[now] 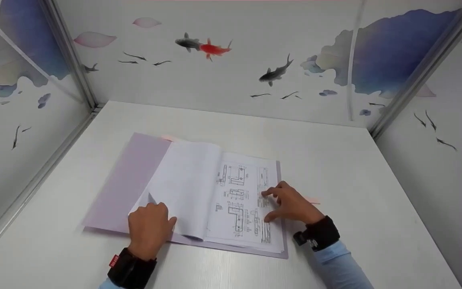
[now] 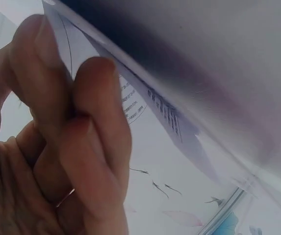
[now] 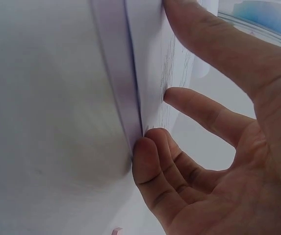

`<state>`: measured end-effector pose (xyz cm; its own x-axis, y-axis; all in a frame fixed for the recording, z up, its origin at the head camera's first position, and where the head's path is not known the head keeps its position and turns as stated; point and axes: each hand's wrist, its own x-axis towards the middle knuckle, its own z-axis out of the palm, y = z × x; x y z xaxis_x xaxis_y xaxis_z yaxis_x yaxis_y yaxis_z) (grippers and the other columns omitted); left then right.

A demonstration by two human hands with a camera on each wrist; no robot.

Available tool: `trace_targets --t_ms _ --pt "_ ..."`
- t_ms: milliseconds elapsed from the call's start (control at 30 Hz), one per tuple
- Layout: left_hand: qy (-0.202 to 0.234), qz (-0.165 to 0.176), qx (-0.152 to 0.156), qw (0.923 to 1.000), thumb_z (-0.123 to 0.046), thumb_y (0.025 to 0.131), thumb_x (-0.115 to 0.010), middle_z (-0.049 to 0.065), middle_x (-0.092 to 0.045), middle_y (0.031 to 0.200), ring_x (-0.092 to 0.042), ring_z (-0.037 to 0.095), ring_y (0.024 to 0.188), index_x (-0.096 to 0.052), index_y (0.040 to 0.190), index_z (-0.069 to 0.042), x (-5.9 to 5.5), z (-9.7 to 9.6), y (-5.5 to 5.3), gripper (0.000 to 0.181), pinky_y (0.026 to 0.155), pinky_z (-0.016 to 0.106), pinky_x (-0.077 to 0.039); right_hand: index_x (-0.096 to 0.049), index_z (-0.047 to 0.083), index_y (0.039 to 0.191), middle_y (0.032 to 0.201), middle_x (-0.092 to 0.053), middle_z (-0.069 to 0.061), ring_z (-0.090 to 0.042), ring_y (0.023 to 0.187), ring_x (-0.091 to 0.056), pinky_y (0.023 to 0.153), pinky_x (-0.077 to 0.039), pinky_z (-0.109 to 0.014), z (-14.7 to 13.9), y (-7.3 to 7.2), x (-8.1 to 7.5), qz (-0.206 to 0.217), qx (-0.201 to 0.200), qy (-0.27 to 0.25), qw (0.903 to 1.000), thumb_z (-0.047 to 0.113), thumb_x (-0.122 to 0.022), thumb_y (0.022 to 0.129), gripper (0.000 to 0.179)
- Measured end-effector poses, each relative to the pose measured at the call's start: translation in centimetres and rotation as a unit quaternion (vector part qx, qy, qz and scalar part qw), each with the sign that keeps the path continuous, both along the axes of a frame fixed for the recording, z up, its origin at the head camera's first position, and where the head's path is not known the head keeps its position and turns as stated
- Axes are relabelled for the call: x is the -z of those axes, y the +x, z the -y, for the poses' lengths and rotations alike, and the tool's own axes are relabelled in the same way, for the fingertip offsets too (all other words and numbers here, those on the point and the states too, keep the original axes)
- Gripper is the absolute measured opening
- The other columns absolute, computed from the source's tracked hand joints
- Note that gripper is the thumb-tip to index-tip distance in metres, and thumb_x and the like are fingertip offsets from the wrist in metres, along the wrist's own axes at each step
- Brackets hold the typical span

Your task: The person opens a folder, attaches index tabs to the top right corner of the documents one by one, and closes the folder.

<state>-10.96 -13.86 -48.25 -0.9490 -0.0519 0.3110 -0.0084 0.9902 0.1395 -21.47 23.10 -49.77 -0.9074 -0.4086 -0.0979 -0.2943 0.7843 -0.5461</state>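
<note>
A pale purple folder [image 1: 132,176] lies spread on the white table, holding a stack of white sheets. Its right-hand page [image 1: 235,192] carries technical drawings, while the turned left page [image 1: 187,180] shows blank. At the lower left of the turned sheets, my left hand [image 1: 150,226] has curled fingers [image 2: 101,93] at the paper's edge and grips a page, whose corner lifts there. My right hand [image 1: 295,204] is spread over the right edge, thumb and index fingertips on the drawing page. In the right wrist view, the other fingers [image 3: 147,156] touch the folder's edge.
Pink tabs [image 1: 313,200] stick out beside the right hand and at the folder's top. White panels [image 1: 231,80] painted with fish and petals enclose the table on the back and sides, with metal posts [image 1: 74,52] at the corners.
</note>
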Motion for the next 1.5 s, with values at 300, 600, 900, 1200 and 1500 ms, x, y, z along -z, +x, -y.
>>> trace_targets --t_ms 300,600,900,1200,1500 --pt "0.005 0.015 -0.002 0.9999 -0.027 0.076 -0.089 0.004 -0.048 0.049 -0.055 0.023 0.048 -0.06 0.056 -0.008 -0.4 0.1 0.0 0.04 0.043 0.037 -0.043 -0.071 0.014 0.13 0.11 -0.054 -0.009 -0.023 0.094 -0.052 0.081 -0.045 -0.034 0.0 0.1 0.0 0.01 0.017 -0.001 0.9998 0.03 -0.1 0.064 0.073" --pt "0.0 -0.036 0.007 0.9993 -0.021 0.081 -0.086 0.007 -0.053 0.051 -0.046 0.016 0.047 -0.062 0.059 -0.007 -1.0 -0.9 0.0 0.035 0.04 0.034 -0.037 -0.071 0.014 0.13 0.11 -0.054 -0.009 -0.023 0.095 -0.052 0.082 -0.045 -0.035 -0.1 0.1 -0.2 0.004 0.006 -0.008 0.9999 0.03 -0.1 0.064 0.074" --pt "0.011 -0.097 0.066 0.993 -0.031 0.088 -0.081 -0.002 -0.034 0.048 -0.032 0.013 0.046 -0.051 0.053 -0.011 -1.9 -3.8 -0.4 0.05 0.043 0.027 -0.021 -0.068 0.013 0.132 0.109 -0.053 -0.011 -0.022 0.091 -0.051 0.079 -0.045 -0.033 0.1 0.2 0.1 0.006 -0.005 -0.005 1.0 0.029 -0.099 0.065 0.075" --pt "-0.051 -0.109 0.218 0.9684 -0.038 0.086 -0.082 0.001 -0.054 0.057 -0.047 0.014 0.047 -0.071 0.084 -0.009 -1.9 -8.2 -2.0 0.031 0.042 0.026 -0.032 -0.068 0.016 0.131 0.11 -0.053 -0.011 -0.022 0.091 -0.051 0.078 -0.045 -0.033 -0.2 0.1 0.1 0.008 0.004 -0.001 1.0 0.028 -0.099 0.065 0.074" --pt "-0.049 0.04 0.405 0.9121 -0.05 0.096 -0.07 0.002 -0.07 0.118 -0.061 0.021 0.111 -0.069 0.119 -0.02 -1.3 -11.6 -3.8 0.038 0.086 0.034 -0.055 -0.069 0.015 0.131 0.109 -0.056 -0.011 -0.023 0.095 -0.054 0.081 -0.049 -0.035 -0.7 -0.2 0.2 -0.015 -0.026 -0.004 0.9995 0.018 -0.087 0.083 0.051"
